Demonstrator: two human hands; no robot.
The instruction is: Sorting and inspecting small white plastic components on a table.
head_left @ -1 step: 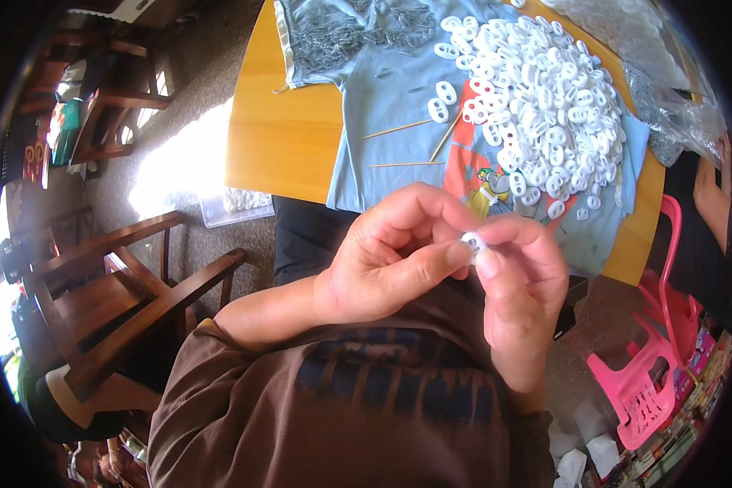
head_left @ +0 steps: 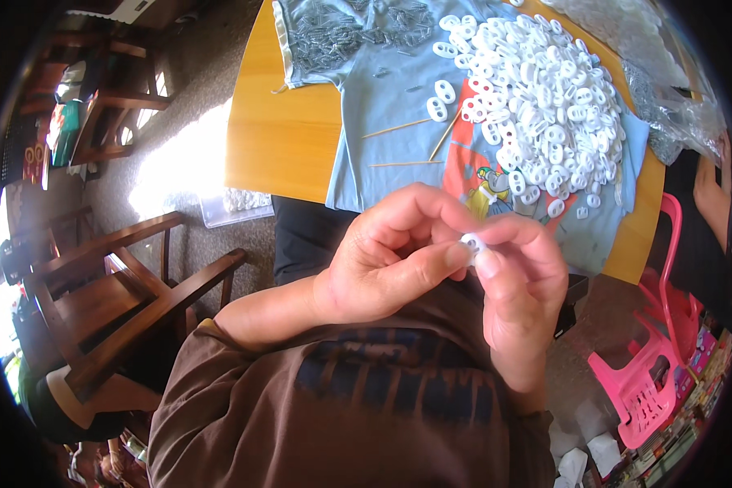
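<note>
Between my two hands is a small white oval plastic piece with two holes point(head_left: 471, 242), pinched in front of my chest. My left hand point(head_left: 394, 256) grips its left side between thumb and forefinger. From the right, my right hand point(head_left: 524, 276) closes thumb and forefinger on the same piece, so the fingertips hide part of it. Beyond the hands, a large heap of similar white two-holed pieces point(head_left: 549, 106) lies on a light blue shirt point(head_left: 382, 106). Three thin wooden sticks point(head_left: 397, 128) rest on the cloth left of the heap.
Small clear-grey pieces point(head_left: 358, 28) are spread at the far left of the yellow wooden table point(head_left: 276, 138). Clear plastic bags point(head_left: 666, 73) lie at the far right. A wooden armchair point(head_left: 130, 301) stands left, a pink plastic chair point(head_left: 642, 382) right. Another person's arm point(head_left: 711, 203) shows at the right.
</note>
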